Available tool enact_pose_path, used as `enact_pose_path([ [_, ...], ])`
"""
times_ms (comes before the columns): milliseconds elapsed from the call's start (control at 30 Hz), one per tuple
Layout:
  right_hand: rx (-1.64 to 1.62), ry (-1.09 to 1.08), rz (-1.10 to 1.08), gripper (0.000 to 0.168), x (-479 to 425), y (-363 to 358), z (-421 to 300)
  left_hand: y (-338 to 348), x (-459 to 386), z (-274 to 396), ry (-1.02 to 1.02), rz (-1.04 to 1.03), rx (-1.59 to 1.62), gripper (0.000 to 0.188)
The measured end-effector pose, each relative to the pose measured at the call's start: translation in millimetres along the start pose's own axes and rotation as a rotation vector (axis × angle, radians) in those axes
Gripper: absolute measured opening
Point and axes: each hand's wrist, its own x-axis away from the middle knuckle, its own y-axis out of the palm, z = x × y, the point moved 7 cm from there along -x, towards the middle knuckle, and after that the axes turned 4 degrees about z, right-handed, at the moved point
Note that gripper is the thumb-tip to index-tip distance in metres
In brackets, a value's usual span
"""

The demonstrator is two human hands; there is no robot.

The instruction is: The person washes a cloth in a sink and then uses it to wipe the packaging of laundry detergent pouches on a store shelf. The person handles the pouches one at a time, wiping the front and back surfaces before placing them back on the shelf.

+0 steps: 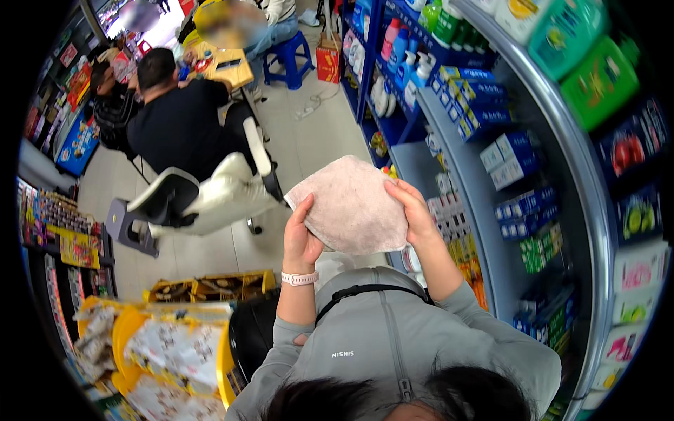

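A pale pink cleaning cloth (350,208), folded and faintly stained, is spread between my two hands in front of my body. My left hand (304,237) grips its left edge, thumb on top and the fingers mostly hidden underneath. At the opposite edge my right hand (413,210) pinches the cloth, its thumb also on top. Close beyond my right hand stands a grey store shelf (463,200) holding small boxes. To the left of the cloth is a white office chair (226,189) with dark armrests.
Blue shelves (387,68) carry bottles at the upper right. Toothpaste boxes (476,100) fill the nearer shelf. Two people sit by a wooden table (231,66), another near a blue stool (289,60). A yellow display rack (174,342) stands at lower left. A cable (310,108) lies on the floor.
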Motion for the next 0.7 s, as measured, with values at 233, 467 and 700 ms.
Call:
enact_pose_path([
  [233, -0.053, -0.089, 0.041, 0.021, -156, 33, -80, 71, -169, 65, -0.067, -0.040, -0.071, 0.037],
  [467, -0.118, -0.183, -0.038, 0.020, -324, 52, -153, 125, -342, 116, -0.107, -0.106, -0.104, 0.037],
  [700, -0.241, -0.221, -0.130, 0.028, -501, 74, -236, 188, -538, 158, -0.086, -0.145, -0.233, 0.038],
])
